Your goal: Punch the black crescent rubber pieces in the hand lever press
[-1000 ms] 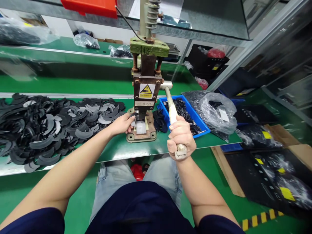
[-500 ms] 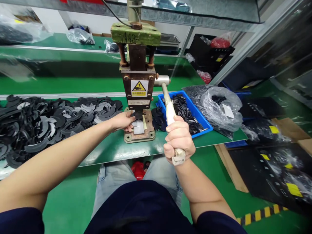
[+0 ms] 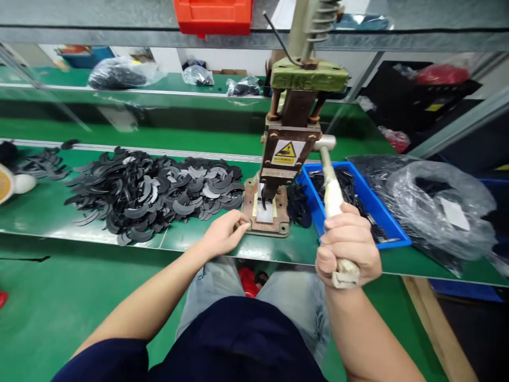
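My right hand is wrapped around the lever handle of a hand press, near its pale, taped lower end. My left hand is beside the left front corner of the press base. Its fingers are bent toward the thumb, and no part shows between them. A small dark curved piece is at the light plate under the press head. Left of the press, a wide heap of black crescent-shaped parts covers the green bench.
Right of the press stands a blue tray of thin black parts, with a small black pile between them. Clear plastic bags lie farther right. A red bin hangs overhead. A white round object is at the far left.
My view has turned left, bringing more of the heap into sight. My left hand has drawn back from the plate to the base's left front corner. My right hand still grips the lever.
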### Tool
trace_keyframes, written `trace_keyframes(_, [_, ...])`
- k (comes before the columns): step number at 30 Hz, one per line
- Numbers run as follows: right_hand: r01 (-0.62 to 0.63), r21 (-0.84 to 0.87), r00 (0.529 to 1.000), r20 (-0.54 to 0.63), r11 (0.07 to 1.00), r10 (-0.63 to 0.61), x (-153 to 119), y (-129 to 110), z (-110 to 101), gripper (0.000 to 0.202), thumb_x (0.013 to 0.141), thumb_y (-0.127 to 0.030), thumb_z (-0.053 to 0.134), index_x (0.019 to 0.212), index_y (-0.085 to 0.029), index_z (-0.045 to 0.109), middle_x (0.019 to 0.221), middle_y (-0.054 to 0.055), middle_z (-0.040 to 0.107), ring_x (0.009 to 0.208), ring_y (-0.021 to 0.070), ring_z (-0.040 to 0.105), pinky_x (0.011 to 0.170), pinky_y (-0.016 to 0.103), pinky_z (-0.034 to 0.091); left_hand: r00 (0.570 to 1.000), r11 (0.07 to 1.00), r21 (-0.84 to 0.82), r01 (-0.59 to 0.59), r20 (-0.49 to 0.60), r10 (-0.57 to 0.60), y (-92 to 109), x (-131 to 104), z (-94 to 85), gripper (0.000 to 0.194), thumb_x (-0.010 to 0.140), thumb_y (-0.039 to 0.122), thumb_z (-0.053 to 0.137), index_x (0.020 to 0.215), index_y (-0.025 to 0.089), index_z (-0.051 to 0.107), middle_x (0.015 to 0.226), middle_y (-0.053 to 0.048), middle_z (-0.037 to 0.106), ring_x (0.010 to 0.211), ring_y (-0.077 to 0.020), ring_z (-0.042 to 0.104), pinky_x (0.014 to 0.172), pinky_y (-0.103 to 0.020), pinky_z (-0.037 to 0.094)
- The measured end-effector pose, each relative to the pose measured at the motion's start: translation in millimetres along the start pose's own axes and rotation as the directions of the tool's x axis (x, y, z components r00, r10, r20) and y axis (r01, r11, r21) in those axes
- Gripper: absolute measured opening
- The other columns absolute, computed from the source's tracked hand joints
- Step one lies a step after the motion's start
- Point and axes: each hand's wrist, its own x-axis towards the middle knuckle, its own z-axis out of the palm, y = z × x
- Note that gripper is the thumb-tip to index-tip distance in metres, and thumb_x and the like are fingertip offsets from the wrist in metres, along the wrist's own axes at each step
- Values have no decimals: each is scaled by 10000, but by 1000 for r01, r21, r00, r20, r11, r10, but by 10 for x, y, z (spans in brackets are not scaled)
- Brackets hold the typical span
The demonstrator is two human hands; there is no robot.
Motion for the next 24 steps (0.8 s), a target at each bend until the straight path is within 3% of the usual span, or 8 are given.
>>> trace_keyframes(2, [14,-7,1000,-4,1000,-14,3,7,15,235,884,-306,735,715,-243,585,714,-55,648,839,173,715,1030,576,614,987,978,205,34,-159,-1,-235,-240,-241,218,1047,404,556,1098,223,667,1058,-91,733,1001,-243,682,933,-384,535])
trace_keyframes(4, [20,-6,1000,-7,1000,-20,8,6,32,262,884,-299,731,692,-230,566,714,-53,643,840,168,714,1041,575,607,951,900,406,158,-309,-27,-510,-409,-540,283,1025,442,584,1152,205,672,1151,-136,727,1117,-303,658,1003,-443,503])
trace_keyframes(8, [-4,9,999,-37,1000,4,24,-13,60,300,864,-277,749,665,-216,533,706,-51,640,829,166,705,1049,566,595,916,702,616,358,-379,-134,-907,-565,-967,576,935,569,678,1354,178,627,1393,-206,656,1310,-421,569,1045,-535,454])
trace_keyframes(10, [-7,5,999,-51,1000,7,31,-22,63,307,859,-278,753,664,-216,526,694,-47,635,824,170,704,1043,569,595,922,664,651,369,-345,-174,-984,-590,-1016,644,920,592,689,1414,187,614,1439,-210,636,1326,-438,556,1026,-539,452])
trace_keyframes(13, [4,-8,999,-45,1000,-5,34,-25,55,290,861,-279,751,677,-216,535,692,-44,642,823,176,705,1035,582,596,933,664,662,349,-313,-178,-1028,-601,-979,566,949,563,662,1394,214,664,1414,-189,656,1291,-423,581,997,-525,459])
trace_keyframes(16, [5,-24,999,-35,1000,-5,28,-25,50,283,863,-303,745,689,-224,536,694,-54,643,818,177,704,1034,588,599,941,697,651,301,-321,-106,-1053,-597,-960,404,1021,492,575,1281,236,748,1380,-156,678,1224,-376,620,972,-495,470])
trace_keyframes(20, [-13,-52,999,-48,999,10,16,-38,63,268,874,-346,723,704,-252,539,684,-69,625,802,181,698,1024,592,611,939,717,657,234,-344,9,-1054,-568,-1031,359,1047,444,537,1201,250,797,1269,-159,703,1101,-340,651,916,-463,477])
trace_keyframes(24, [-19,-61,998,-65,998,15,12,-45,78,215,874,-347,710,731,-271,567,695,-71,626,795,184,698,1019,588,618,940,739,633,232,-342,-2,-1032,-526,-1112,390,1051,456,511,1239,240,775,1096,-143,748,1024,-335,678,921,-459,484])
